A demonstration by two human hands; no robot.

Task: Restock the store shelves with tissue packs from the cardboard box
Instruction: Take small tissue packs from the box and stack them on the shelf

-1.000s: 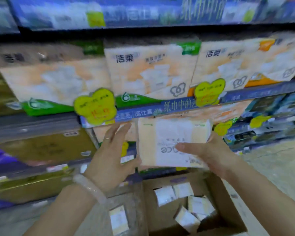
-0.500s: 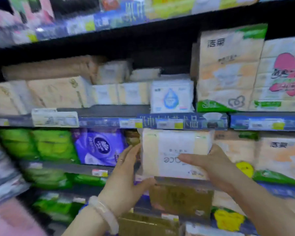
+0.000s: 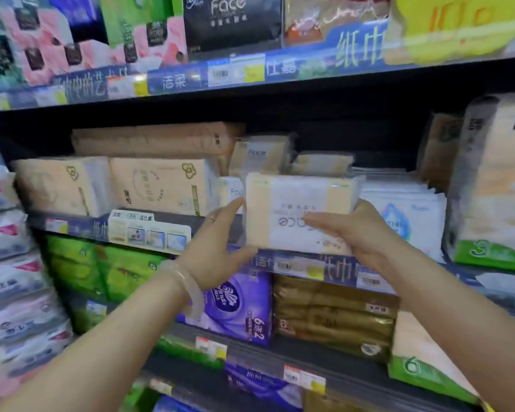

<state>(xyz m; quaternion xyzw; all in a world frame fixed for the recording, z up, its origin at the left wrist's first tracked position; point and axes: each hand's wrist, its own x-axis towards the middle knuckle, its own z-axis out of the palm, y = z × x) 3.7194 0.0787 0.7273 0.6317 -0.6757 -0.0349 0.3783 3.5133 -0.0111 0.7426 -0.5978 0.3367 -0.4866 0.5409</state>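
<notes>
While both hands bracket it at mid-frame, the tissue pack (image 3: 299, 214) sits between them, upside down, its white label with inverted lettering facing the camera and cream bands at either end. The right hand (image 3: 359, 233) grips the pack's right end from the lower right, thumb laid across the front label and fingers wrapped behind. The left hand (image 3: 217, 248) supports the lower left corner, its fingers fairly straight along the pack's left side and thumb tucked under the bottom edge; a pale bangle (image 3: 188, 288) circles that wrist. The pack hangs just in front of the middle shelf (image 3: 295, 264), level with the small cream packs (image 3: 262, 157) stacked behind it and just left of a flat white stack with a blue droplet (image 3: 399, 217).

Compared with half a second ago, the pack has risen from below the blue price strip to above it, and the view has tilted upward so the top shelf's black Face pack (image 3: 232, 20) now shows. A second ago the cardboard box lay at the bottom of the frame; it is now out of view.
</notes>
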